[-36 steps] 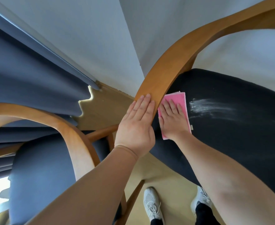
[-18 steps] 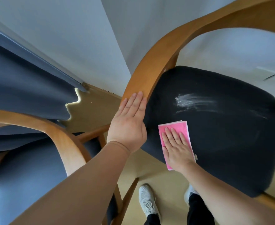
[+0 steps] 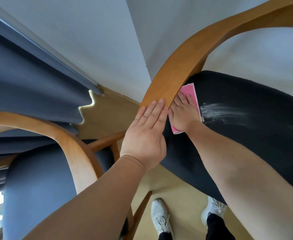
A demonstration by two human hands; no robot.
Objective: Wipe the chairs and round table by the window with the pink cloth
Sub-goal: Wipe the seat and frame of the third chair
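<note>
A wooden chair with a curved backrest point(image 3: 176, 80) and a black padded seat point(image 3: 246, 135) fills the right half. My left hand point(image 3: 147, 134) lies flat on the lower end of the backrest, fingers straight. My right hand point(image 3: 183, 113) presses the folded pink cloth point(image 3: 190, 94) flat onto the seat just behind the backrest; the rail hides its fingertips. A whitish smear point(image 3: 223, 111) streaks the seat to the right of the cloth.
A second wooden chair point(image 3: 67, 149) with a blue-grey seat stands at lower left, against dark blue curtains point(image 3: 29, 84). White walls meet in the corner behind. My two feet in pale sneakers point(image 3: 161, 220) stand on the beige floor below the seat.
My right hand has slid the cloth from the seat's near edge back up toward the backrest, next to the smear. My left hand stays on the backrest.
</note>
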